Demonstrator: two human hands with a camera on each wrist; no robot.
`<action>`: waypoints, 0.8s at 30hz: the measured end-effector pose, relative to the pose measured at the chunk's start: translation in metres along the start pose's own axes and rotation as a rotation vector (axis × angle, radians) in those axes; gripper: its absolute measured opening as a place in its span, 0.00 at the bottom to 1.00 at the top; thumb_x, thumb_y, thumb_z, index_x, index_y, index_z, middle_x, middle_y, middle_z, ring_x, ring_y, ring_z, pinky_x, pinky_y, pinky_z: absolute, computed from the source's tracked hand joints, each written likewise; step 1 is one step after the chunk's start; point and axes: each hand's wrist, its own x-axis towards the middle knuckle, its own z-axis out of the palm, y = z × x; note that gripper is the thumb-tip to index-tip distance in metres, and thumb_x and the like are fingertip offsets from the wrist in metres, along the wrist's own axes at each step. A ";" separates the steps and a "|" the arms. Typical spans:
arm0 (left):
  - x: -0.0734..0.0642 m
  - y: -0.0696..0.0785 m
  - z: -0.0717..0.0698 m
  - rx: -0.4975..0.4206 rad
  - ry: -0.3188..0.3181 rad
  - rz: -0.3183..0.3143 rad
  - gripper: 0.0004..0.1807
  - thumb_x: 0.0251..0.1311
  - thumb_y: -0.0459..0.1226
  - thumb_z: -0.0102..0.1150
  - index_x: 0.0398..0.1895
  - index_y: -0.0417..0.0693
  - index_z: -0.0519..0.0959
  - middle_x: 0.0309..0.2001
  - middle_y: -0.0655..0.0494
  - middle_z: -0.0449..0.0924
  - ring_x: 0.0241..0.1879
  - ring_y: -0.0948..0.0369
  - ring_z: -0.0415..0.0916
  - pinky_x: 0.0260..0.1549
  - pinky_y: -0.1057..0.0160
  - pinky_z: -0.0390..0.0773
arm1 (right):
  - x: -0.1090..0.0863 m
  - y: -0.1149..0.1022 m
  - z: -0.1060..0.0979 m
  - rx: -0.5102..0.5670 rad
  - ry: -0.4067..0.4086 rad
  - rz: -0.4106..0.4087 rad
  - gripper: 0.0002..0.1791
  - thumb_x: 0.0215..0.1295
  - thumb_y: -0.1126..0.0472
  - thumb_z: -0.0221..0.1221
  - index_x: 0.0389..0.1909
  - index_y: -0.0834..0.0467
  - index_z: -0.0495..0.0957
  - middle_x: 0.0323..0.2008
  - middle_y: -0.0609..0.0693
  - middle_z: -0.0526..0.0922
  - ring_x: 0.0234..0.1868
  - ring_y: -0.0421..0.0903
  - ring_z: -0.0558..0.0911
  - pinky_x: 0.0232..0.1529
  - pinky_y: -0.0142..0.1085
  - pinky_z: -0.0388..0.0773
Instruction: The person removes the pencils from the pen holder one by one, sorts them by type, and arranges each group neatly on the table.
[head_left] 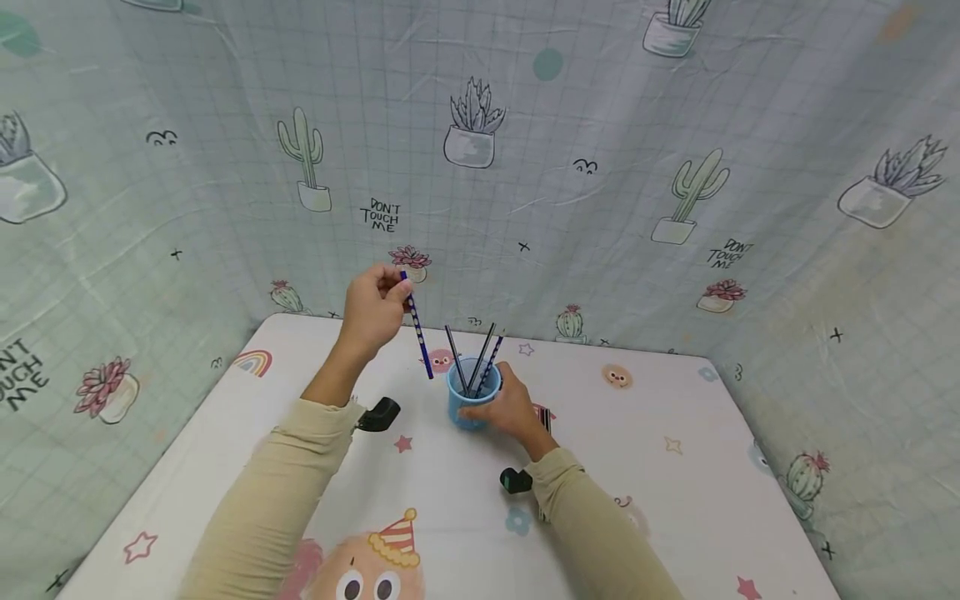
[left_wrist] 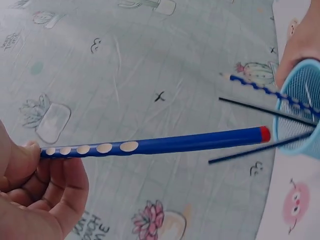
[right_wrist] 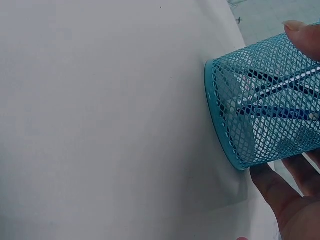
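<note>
The left hand's (head_left: 377, 308) grip pinches a blue pencil (head_left: 419, 333) by its upper end, leaving the lower end free beside the cup (head_left: 457, 406); the right hand (head_left: 512, 408) wraps that cup on the table (head_left: 600, 417), likely steadying it.

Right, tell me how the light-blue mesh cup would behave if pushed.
The light-blue mesh cup is probably light, being open mesh. It seems stiff: its rim looks evenly round. Pushed high, it might tip, since a blue pencil and dark sticks rise above that rim.
</note>
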 end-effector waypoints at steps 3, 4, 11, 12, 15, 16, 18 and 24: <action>0.002 -0.002 -0.015 0.009 -0.041 -0.028 0.10 0.79 0.32 0.50 0.51 0.31 0.72 0.45 0.42 0.76 0.42 0.55 0.77 0.38 0.75 0.83 | -0.001 -0.001 0.000 -0.001 -0.001 0.001 0.51 0.41 0.52 0.85 0.65 0.58 0.68 0.63 0.57 0.80 0.66 0.57 0.79 0.68 0.56 0.78; 0.002 -0.003 -0.020 0.015 -0.054 -0.035 0.10 0.79 0.32 0.50 0.52 0.30 0.72 0.45 0.42 0.76 0.42 0.55 0.77 0.38 0.75 0.83 | -0.001 -0.002 0.000 -0.002 -0.001 0.001 0.51 0.41 0.52 0.85 0.65 0.58 0.68 0.63 0.57 0.80 0.66 0.57 0.79 0.68 0.56 0.78; 0.004 -0.007 -0.043 0.071 -0.124 -0.050 0.12 0.79 0.34 0.50 0.52 0.30 0.72 0.46 0.40 0.76 0.41 0.57 0.77 0.40 0.72 0.83 | 0.001 -0.004 0.000 0.002 -0.002 -0.004 0.51 0.41 0.53 0.85 0.66 0.58 0.68 0.63 0.57 0.80 0.66 0.57 0.79 0.69 0.55 0.78; 0.004 -0.007 -0.045 0.077 -0.133 -0.050 0.12 0.79 0.34 0.50 0.52 0.30 0.73 0.46 0.40 0.77 0.41 0.57 0.77 0.40 0.72 0.84 | 0.002 -0.004 0.000 0.000 -0.001 -0.004 0.51 0.41 0.53 0.85 0.65 0.58 0.68 0.63 0.57 0.80 0.66 0.57 0.79 0.68 0.55 0.78; 0.003 -0.010 -0.050 0.082 -0.157 -0.060 0.13 0.79 0.34 0.50 0.52 0.29 0.74 0.46 0.38 0.77 0.40 0.58 0.78 0.40 0.72 0.84 | 0.003 -0.004 -0.001 0.000 0.007 -0.008 0.51 0.41 0.53 0.85 0.65 0.58 0.68 0.63 0.57 0.80 0.66 0.57 0.79 0.68 0.55 0.78; 0.002 -0.011 -0.051 0.084 -0.162 -0.067 0.13 0.79 0.34 0.50 0.52 0.29 0.74 0.46 0.39 0.77 0.40 0.58 0.78 0.40 0.73 0.84 | 0.004 -0.004 -0.001 0.002 0.011 -0.008 0.51 0.41 0.53 0.85 0.65 0.58 0.68 0.63 0.57 0.80 0.66 0.57 0.79 0.68 0.55 0.78; 0.001 -0.016 -0.053 0.085 -0.169 -0.082 0.14 0.79 0.34 0.50 0.53 0.28 0.74 0.46 0.39 0.78 0.40 0.58 0.78 0.39 0.75 0.83 | 0.004 -0.004 -0.001 0.001 0.016 -0.003 0.51 0.41 0.53 0.85 0.66 0.58 0.68 0.63 0.57 0.80 0.66 0.57 0.79 0.68 0.56 0.78; -0.005 -0.033 -0.056 0.089 -0.176 -0.162 0.14 0.78 0.34 0.51 0.56 0.28 0.74 0.48 0.39 0.77 0.42 0.58 0.76 0.39 0.75 0.82 | 0.001 -0.002 0.000 0.005 -0.003 0.031 0.52 0.42 0.52 0.85 0.67 0.57 0.67 0.64 0.57 0.79 0.67 0.57 0.78 0.68 0.57 0.78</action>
